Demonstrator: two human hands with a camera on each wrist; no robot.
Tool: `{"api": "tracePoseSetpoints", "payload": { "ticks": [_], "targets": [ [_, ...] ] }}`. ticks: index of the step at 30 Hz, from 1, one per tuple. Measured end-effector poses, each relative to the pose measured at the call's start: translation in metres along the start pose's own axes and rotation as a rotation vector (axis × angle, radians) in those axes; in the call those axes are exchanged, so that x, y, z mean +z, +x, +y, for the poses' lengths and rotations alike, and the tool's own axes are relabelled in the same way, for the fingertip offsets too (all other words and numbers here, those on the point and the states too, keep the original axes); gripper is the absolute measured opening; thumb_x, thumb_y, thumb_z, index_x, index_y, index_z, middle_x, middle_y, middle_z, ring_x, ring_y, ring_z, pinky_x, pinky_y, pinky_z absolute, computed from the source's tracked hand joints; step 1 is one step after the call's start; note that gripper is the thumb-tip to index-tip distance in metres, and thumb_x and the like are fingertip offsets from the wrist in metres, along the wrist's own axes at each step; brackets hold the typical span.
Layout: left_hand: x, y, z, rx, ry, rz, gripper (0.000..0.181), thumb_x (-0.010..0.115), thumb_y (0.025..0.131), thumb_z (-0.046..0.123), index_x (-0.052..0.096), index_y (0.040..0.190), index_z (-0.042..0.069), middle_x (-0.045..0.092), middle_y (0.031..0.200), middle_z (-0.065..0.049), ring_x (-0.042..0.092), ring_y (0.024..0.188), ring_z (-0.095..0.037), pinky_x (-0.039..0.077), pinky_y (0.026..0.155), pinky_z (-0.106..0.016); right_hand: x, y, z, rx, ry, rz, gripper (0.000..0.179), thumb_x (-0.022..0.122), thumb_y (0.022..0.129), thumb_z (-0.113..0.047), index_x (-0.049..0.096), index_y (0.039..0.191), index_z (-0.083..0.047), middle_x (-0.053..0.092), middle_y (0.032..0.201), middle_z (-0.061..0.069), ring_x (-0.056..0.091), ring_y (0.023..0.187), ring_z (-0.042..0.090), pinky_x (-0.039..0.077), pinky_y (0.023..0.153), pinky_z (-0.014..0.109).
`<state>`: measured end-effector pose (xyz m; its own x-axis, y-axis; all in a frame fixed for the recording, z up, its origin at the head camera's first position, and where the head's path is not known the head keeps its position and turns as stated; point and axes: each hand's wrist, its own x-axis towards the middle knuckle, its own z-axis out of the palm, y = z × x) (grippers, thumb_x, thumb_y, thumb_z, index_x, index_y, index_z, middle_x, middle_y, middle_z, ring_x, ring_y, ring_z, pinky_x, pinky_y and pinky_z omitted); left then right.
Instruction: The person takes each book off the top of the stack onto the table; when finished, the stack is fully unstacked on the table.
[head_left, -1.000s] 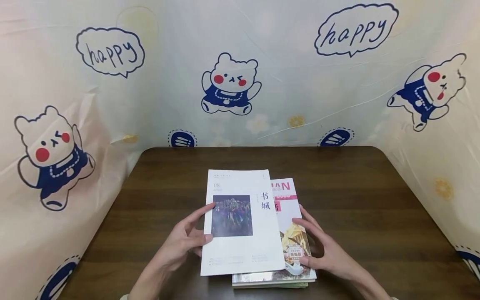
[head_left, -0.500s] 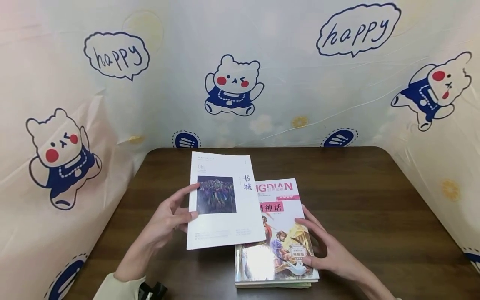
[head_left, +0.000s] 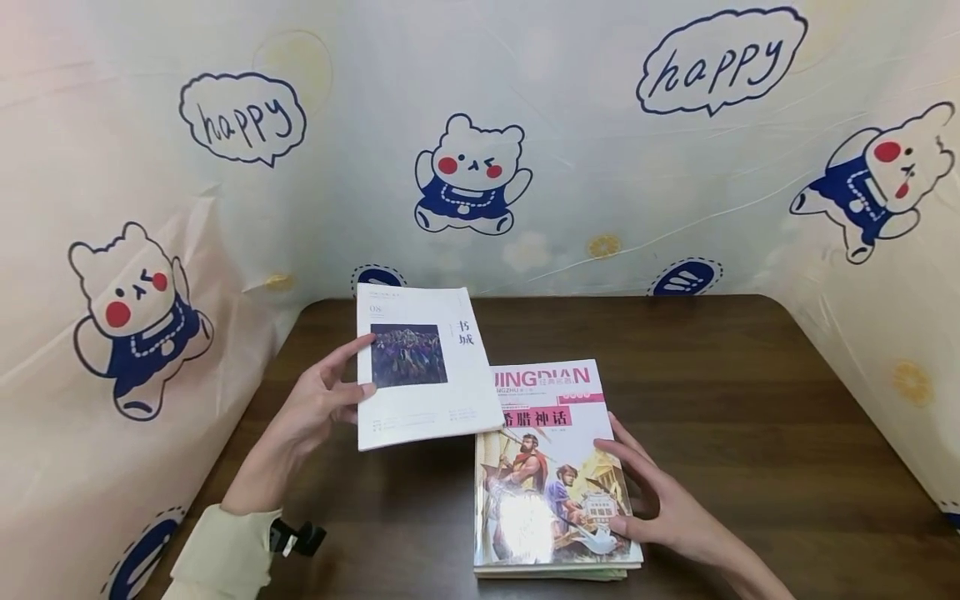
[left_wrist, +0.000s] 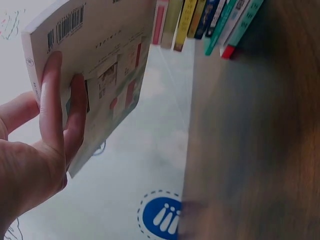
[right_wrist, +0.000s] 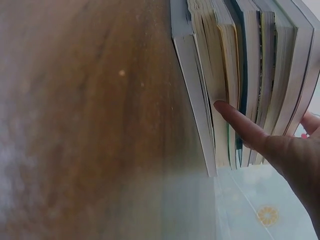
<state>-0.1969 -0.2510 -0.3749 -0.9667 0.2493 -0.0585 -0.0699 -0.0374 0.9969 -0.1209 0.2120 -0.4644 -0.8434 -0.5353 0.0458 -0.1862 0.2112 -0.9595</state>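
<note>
My left hand (head_left: 307, 408) pinches a thin white paperback book (head_left: 427, 408) by its left edge, thumb on the front cover. A dark picture fills part of that cover. In the left wrist view, fingers lie against its back (left_wrist: 110, 60), near a barcode. The book is lifted and tilted, its lower right corner overlapping the stack's top book (head_left: 547, 467), a glossy one with a pink title and painted figures. My right hand (head_left: 660, 500) rests against the stack's right side, fingers and thumb touching the cover's edge. In the right wrist view, one straight finger lies along the page edges (right_wrist: 260, 65).
The stack, with several coloured spines (left_wrist: 210, 20) in the left wrist view, stands near the front of a dark wooden table (head_left: 697, 375). A printed cloth (head_left: 570, 167) with bears hangs behind and at both sides. A black strap (head_left: 296, 537) is on my left wrist.
My left hand has carried the white book up and left off the stack, uncovering more of the glossy cover. The right hand stays against the stack's side. The view has shifted slightly.
</note>
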Motion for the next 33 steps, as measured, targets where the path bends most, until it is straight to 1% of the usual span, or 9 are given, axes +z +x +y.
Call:
{"api": "tracePoseSetpoints", "payload": {
  "ticks": [3, 6, 9, 13, 16, 20, 23, 27, 33],
  "targets": [
    [-0.007, 0.005, 0.001, -0.007, -0.027, 0.038, 0.076, 0.061, 0.09, -0.005, 0.025, 0.154, 0.015, 0.026, 0.145, -0.014, 0.069, 0.09, -0.024, 0.056, 0.068, -0.044, 0.0, -0.001, 0.002, -0.01, 0.003, -0.006, 0.073, 0.068, 0.085, -0.011, 0.035, 0.149, -0.023, -0.004, 0.162, -0.005, 0.011, 0.136, 0.049, 0.048, 0.091, 0.033],
    [-0.014, 0.01, 0.003, -0.011, -0.052, 0.069, 0.077, 0.059, 0.09, -0.008, 0.024, 0.154, 0.016, 0.013, 0.154, -0.013, 0.068, 0.089, -0.021, 0.057, 0.067, -0.042, 0.0, -0.002, 0.002, -0.013, 0.017, -0.006, 0.073, 0.068, 0.085, -0.01, 0.035, 0.149, -0.023, -0.004, 0.162, -0.007, 0.012, 0.136, 0.046, 0.048, 0.09, 0.034],
    [-0.019, 0.015, 0.005, -0.009, -0.066, 0.083, 0.078, 0.058, 0.09, -0.009, 0.023, 0.155, 0.016, 0.005, 0.157, -0.012, 0.068, 0.089, -0.02, 0.057, 0.066, -0.042, -0.001, -0.002, 0.002, -0.024, 0.022, -0.006, 0.074, 0.068, 0.085, -0.009, 0.034, 0.149, -0.023, -0.004, 0.161, -0.008, 0.014, 0.138, 0.04, 0.047, 0.09, 0.032],
    [-0.028, 0.023, 0.006, -0.006, -0.062, 0.078, 0.079, 0.058, 0.09, -0.01, 0.02, 0.155, 0.014, 0.005, 0.157, -0.012, 0.068, 0.089, -0.02, 0.057, 0.067, -0.042, -0.002, -0.003, 0.002, -0.032, 0.021, -0.005, 0.075, 0.069, 0.085, -0.008, 0.034, 0.149, -0.022, -0.004, 0.162, -0.008, 0.013, 0.139, 0.041, 0.046, 0.09, 0.026],
    [-0.035, 0.028, 0.005, -0.02, -0.018, 0.082, 0.079, 0.058, 0.09, -0.008, 0.019, 0.155, 0.015, 0.005, 0.158, -0.013, 0.068, 0.089, -0.019, 0.057, 0.068, -0.042, -0.002, -0.002, 0.001, -0.025, 0.008, -0.005, 0.074, 0.069, 0.085, -0.009, 0.034, 0.149, -0.023, -0.005, 0.162, -0.006, 0.01, 0.138, 0.049, 0.047, 0.091, 0.03],
    [-0.047, 0.035, 0.0, -0.058, 0.056, 0.106, 0.079, 0.057, 0.091, -0.007, 0.017, 0.156, 0.016, -0.003, 0.16, -0.012, 0.067, 0.09, -0.017, 0.057, 0.069, -0.041, -0.002, 0.0, 0.001, -0.024, 0.007, -0.016, 0.074, 0.069, 0.086, -0.009, 0.034, 0.149, -0.022, -0.005, 0.162, -0.005, 0.008, 0.137, 0.053, 0.048, 0.091, 0.037],
    [-0.059, 0.04, -0.007, -0.092, 0.084, 0.126, 0.079, 0.056, 0.091, -0.008, 0.015, 0.156, 0.015, -0.004, 0.16, -0.014, 0.067, 0.088, -0.016, 0.057, 0.069, -0.04, -0.001, 0.0, -0.001, -0.012, 0.033, -0.02, 0.073, 0.068, 0.086, -0.009, 0.034, 0.149, -0.022, -0.005, 0.162, -0.006, 0.01, 0.14, 0.044, 0.047, 0.091, 0.032],
    [-0.077, 0.049, -0.018, -0.14, 0.099, 0.139, 0.08, 0.057, 0.091, -0.007, 0.015, 0.156, 0.014, 0.005, 0.157, -0.023, 0.067, 0.086, -0.017, 0.057, 0.069, -0.041, -0.001, 0.0, -0.002, -0.008, 0.047, -0.02, 0.073, 0.067, 0.086, -0.009, 0.034, 0.149, -0.022, -0.005, 0.161, -0.007, 0.014, 0.14, 0.033, 0.045, 0.091, 0.026],
    [-0.101, 0.065, -0.032, -0.245, 0.189, 0.12, 0.08, 0.055, 0.092, -0.005, 0.012, 0.156, 0.018, 0.012, 0.156, -0.023, 0.066, 0.086, -0.019, 0.057, 0.071, -0.041, -0.003, -0.002, -0.003, 0.053, 0.02, -0.009, 0.073, 0.069, 0.086, -0.014, 0.034, 0.149, -0.025, -0.005, 0.161, -0.008, 0.009, 0.139, 0.05, 0.047, 0.094, 0.036]
  ]
}}
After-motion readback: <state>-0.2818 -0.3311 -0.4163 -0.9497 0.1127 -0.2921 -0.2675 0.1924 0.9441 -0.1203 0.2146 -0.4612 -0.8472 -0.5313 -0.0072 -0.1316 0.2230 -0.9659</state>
